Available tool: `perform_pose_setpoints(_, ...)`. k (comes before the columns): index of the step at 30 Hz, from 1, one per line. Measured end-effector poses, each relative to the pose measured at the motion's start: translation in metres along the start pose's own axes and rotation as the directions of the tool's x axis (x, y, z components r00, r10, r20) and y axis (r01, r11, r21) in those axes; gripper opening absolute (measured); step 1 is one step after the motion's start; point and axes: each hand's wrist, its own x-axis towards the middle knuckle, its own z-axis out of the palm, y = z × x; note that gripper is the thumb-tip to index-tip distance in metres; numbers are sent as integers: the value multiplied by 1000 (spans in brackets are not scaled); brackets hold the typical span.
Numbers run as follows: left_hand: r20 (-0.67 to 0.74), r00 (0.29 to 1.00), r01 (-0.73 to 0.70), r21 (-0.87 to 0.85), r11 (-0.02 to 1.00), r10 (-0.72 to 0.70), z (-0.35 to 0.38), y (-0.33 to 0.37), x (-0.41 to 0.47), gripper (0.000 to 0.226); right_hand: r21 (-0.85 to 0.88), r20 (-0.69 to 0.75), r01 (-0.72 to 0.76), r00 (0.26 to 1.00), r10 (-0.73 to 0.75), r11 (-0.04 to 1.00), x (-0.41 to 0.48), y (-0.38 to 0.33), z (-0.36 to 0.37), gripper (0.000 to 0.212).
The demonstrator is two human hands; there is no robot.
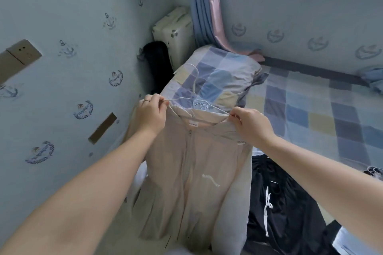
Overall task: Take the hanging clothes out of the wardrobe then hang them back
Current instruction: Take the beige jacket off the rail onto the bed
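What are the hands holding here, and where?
The beige shirt, with a white hanger at its neck: left hand pinches one shoulder, right hand the other.

A beige shirt point(192, 172), a white hanger point(194, 89), black clothes point(290, 203), and a blue-and-yellow checked bedspread point(310, 114).

A checked pillow point(219, 80) lies on the bed point(310, 114), and a cream suitcase point(176, 31) stands cornered beside the curtain point(200, 6).

The beige buttoned shirt point(192, 172) is at the checked bed's point(310, 114) left edge. The black drawstring garment point(279, 203) lies just right of it and the patchwork pillow point(219, 80) lies behind, at the far-left corner.
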Motion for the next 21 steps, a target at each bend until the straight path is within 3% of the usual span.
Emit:
perform_pose_setpoints(11, 267, 962, 74, -45, 996, -60, 125, -63, 82, 23, -87, 174, -283, 940, 295, 955, 78, 39, 106, 17)
perform_pose_setpoints(18, 367, 930, 24, -39, 999, -8, 247, -135, 137, 28, -152, 212, -428, 866, 452, 891, 148, 83, 225, 13)
perform_pose_setpoints(21, 388, 921, 8, -54, 998, 14, 301, -166, 145, 18, -156, 240, -467, 837, 492, 871, 165, 108, 283, 12)
